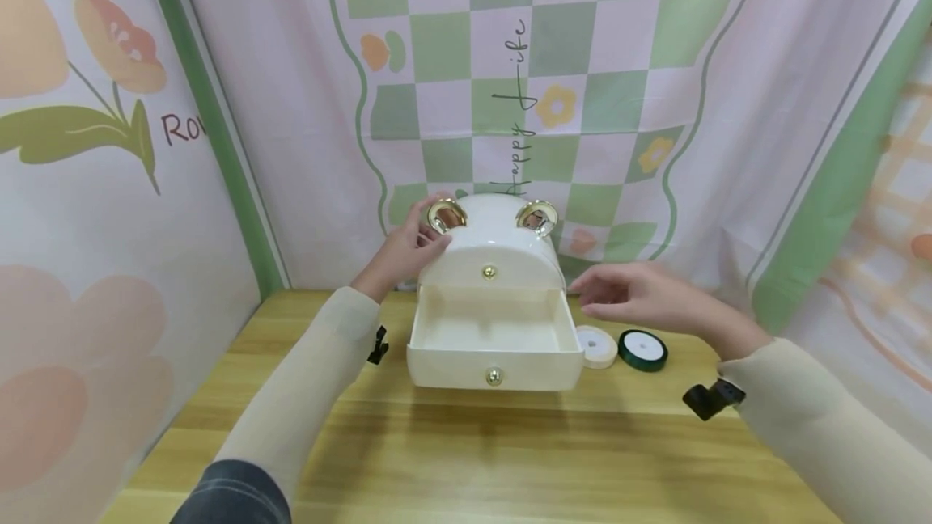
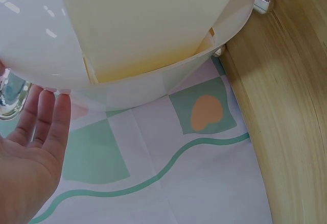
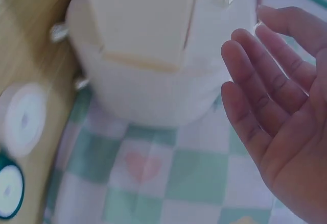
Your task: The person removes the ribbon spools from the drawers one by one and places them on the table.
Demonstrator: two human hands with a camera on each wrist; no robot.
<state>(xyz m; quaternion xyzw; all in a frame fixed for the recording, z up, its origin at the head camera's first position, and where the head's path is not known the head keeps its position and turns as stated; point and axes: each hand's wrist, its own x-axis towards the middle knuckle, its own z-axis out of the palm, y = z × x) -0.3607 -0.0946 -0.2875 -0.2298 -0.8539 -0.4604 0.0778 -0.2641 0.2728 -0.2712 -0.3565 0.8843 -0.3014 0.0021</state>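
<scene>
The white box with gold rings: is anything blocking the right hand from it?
Nothing that I can see. The right hand is close beside the white box; the white roll and green-rimmed roll lie lower, on the table.

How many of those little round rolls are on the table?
2: a white roll, partly hidden beside the open drawer, and a green-edged roll to its right. More could be hidden behind the white box.

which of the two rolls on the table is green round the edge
The outer roll, farther from the white box: dark green rings its white face. The inner roll, nearer the open drawer, is pale all over.
</scene>
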